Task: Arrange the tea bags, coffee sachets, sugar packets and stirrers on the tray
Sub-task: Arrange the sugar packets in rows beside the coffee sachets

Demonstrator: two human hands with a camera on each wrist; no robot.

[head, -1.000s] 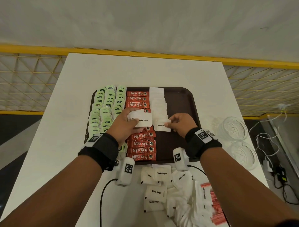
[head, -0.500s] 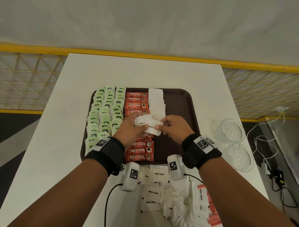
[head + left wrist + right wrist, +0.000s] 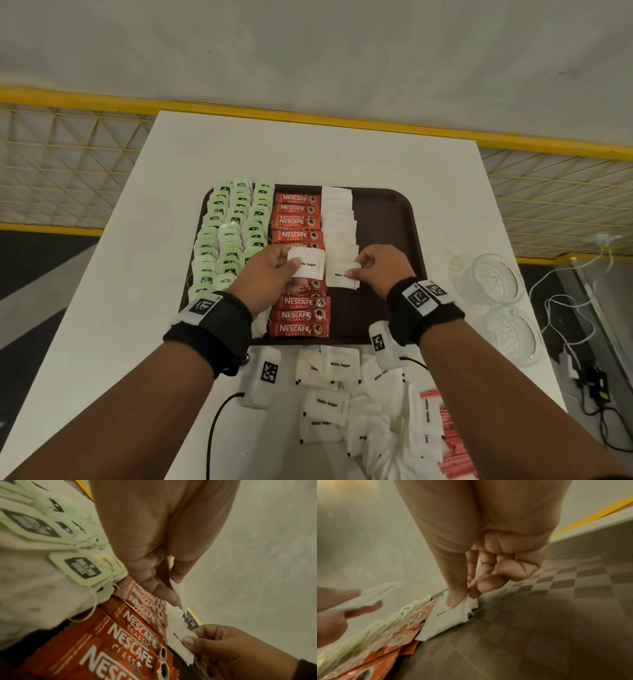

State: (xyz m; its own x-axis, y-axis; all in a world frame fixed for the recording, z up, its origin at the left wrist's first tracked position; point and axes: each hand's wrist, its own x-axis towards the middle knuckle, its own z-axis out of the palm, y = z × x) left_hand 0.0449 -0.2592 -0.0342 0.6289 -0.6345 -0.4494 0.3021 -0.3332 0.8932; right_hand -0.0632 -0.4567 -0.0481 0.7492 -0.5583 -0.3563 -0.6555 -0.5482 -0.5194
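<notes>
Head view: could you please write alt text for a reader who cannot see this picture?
Over a brown tray on a white table, the left hand holds white sugar packets while the right hand pinches a sugar packet at the near end of the tray's sugar column. Green tea bags and red coffee sachets fill the columns to the left.

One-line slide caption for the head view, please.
Right hand lays a sugar packet on the tray; left hand holds more.
</notes>
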